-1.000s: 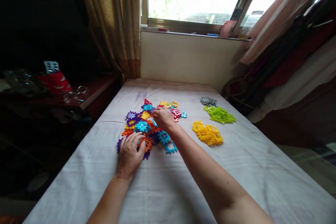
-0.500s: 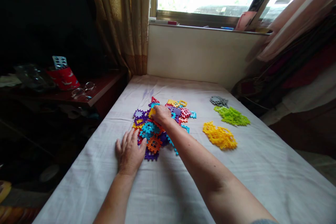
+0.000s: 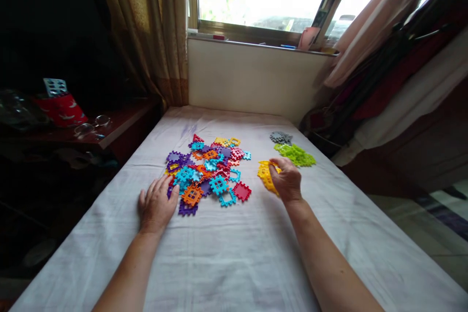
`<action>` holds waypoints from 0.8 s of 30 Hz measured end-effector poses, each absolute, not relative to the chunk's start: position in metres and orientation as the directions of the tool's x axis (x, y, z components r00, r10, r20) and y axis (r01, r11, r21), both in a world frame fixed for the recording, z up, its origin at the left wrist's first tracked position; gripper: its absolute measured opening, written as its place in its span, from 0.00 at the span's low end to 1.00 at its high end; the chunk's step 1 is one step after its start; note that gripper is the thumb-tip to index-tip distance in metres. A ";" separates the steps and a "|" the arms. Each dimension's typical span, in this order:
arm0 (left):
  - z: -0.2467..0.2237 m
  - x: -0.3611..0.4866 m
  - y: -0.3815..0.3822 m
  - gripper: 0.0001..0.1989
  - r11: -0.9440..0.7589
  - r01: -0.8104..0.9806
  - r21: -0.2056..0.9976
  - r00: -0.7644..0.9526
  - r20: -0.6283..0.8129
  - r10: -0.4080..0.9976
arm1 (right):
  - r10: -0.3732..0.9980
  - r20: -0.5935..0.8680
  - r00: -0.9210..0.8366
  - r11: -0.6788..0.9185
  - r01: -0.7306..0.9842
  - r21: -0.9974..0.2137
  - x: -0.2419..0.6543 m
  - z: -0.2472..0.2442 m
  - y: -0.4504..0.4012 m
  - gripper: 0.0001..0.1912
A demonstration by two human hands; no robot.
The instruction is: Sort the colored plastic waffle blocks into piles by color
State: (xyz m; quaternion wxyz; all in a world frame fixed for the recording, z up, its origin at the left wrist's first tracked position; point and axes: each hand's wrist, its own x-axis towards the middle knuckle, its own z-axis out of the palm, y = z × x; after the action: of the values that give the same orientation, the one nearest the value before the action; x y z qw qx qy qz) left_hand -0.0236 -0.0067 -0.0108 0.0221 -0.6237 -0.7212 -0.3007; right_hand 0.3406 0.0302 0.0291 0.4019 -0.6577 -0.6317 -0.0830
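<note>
Colourful toothed plastic building tiles (image 3: 219, 185) lie in a mixed heap of purple, orange, blue and red. My left hand (image 3: 158, 204) rests flat at the heap's left edge, fingers apart, its fingertips touching the nearest tiles. Over a small pile of yellow tiles (image 3: 266, 175) is my right hand (image 3: 287, 179), its thumb and fingers pinched on a yellow tile (image 3: 273, 164). That tile is partly covered by the fingers and hard to separate from the pile below.
Beyond the yellow pile are lime-green tiles (image 3: 296, 154) and grey tiles (image 3: 281, 137). A white sheet (image 3: 219, 263) covers the surface. On the left, a dark side table (image 3: 120, 124) carries glasses (image 3: 93, 125) and a red container (image 3: 64, 109). Clothes (image 3: 387, 102) hang at right.
My right hand has moved right from the mixed heap to the yellow pile, carrying a yellow tile. My left hand stays at the heap's edge. The view has shifted to the right.
</note>
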 end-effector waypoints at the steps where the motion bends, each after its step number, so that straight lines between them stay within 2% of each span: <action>1: -0.009 -0.025 -0.005 0.22 0.047 0.915 0.400 -0.219 0.396 0.892 | 0.752 0.625 0.212 0.084 0.909 -0.409 0.356 0.025 0.025 0.11; 3: -0.006 -0.028 -0.002 0.23 0.060 0.922 0.384 -0.212 0.369 0.905 | 0.758 0.617 0.210 0.046 0.927 -0.372 0.376 0.014 0.014 0.11; 8: 0.002 -0.046 0.014 0.23 0.112 0.940 0.322 -0.209 0.285 0.935 | 0.796 0.599 0.087 0.093 0.960 -0.264 0.381 -0.007 -0.010 0.10; 12: 0.009 -0.061 0.027 0.22 0.113 0.956 0.269 -0.168 0.191 0.967 | 0.767 0.633 0.105 0.094 0.957 -0.273 0.372 -0.010 -0.017 0.12; 16: 0.021 -0.063 0.040 0.22 0.065 0.983 0.171 -0.080 0.084 0.993 | 0.731 0.679 0.063 0.172 0.946 -0.273 0.367 -0.011 -0.016 0.14; 24: 0.046 -0.048 0.061 0.17 -0.010 0.997 0.077 0.007 0.035 0.999 | 0.696 0.718 -0.013 0.307 0.909 -0.281 0.361 -0.016 -0.014 0.14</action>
State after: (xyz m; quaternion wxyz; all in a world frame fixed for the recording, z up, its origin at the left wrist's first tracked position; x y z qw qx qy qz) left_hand -0.0483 0.0608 0.0462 -0.0150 -0.7095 -0.7034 -0.0399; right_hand 0.3607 -0.0143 -0.0158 0.4054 -0.5739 -0.6993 -0.1315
